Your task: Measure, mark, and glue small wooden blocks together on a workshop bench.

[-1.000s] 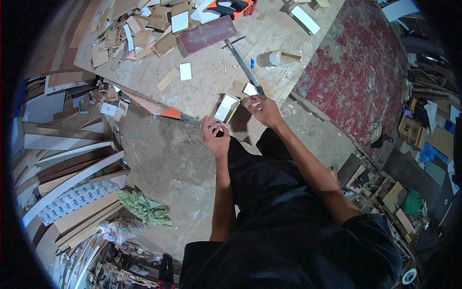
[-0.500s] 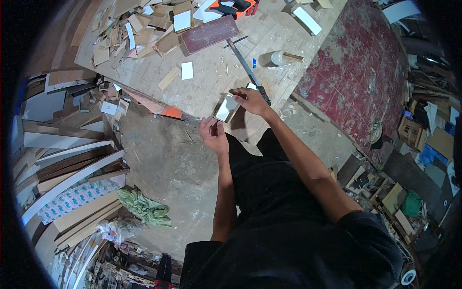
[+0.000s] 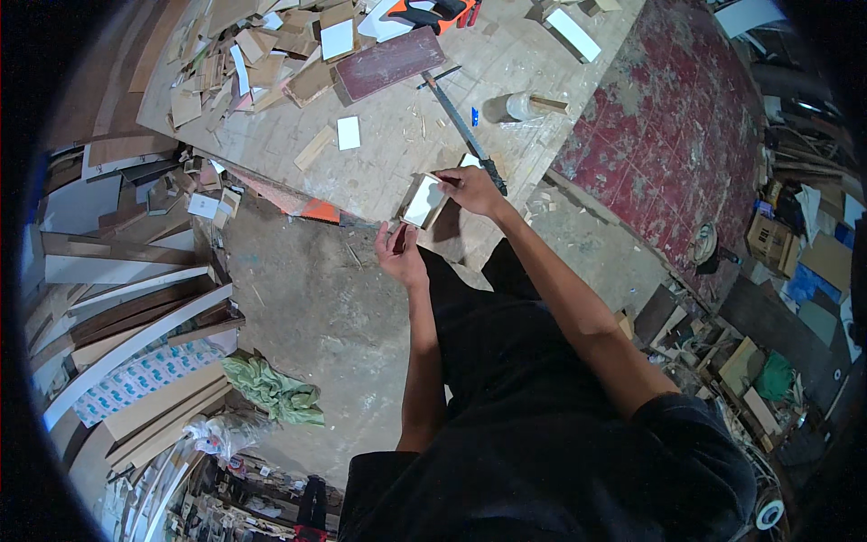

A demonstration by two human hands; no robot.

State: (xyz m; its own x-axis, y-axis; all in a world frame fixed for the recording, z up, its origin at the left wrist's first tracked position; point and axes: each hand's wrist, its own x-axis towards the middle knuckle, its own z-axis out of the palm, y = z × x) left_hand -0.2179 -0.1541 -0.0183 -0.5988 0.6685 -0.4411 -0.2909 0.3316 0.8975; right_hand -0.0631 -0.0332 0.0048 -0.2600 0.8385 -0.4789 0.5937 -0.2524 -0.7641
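Observation:
A small box-shaped wooden piece with a shiny white face (image 3: 423, 202) is held tilted at the near edge of the workbench (image 3: 379, 172). My right hand (image 3: 474, 191) grips its upper right side with bent fingers. At its lower end, my left hand (image 3: 403, 256) pinches the corner between thumb and fingers. Just beyond my right hand lies a white-faced piece (image 3: 469, 160), partly covered by the hand. Beside it rests a long narrow metal bar with a dark end (image 3: 459, 119).
On the bench are a maroon board (image 3: 391, 64), an orange-and-black-handled saw (image 3: 429, 14), a container with a brush or stick (image 3: 517, 107), a white square (image 3: 349, 133) and heaped wood offcuts (image 3: 262, 59). Stacked boards (image 3: 135, 352) stand left; a green crumpled sheet (image 3: 271, 388) lies on the floor.
The view has shifted slightly. Both hands keep their hold on the wooden piece, with its white face turned a little; nothing else has visibly moved.

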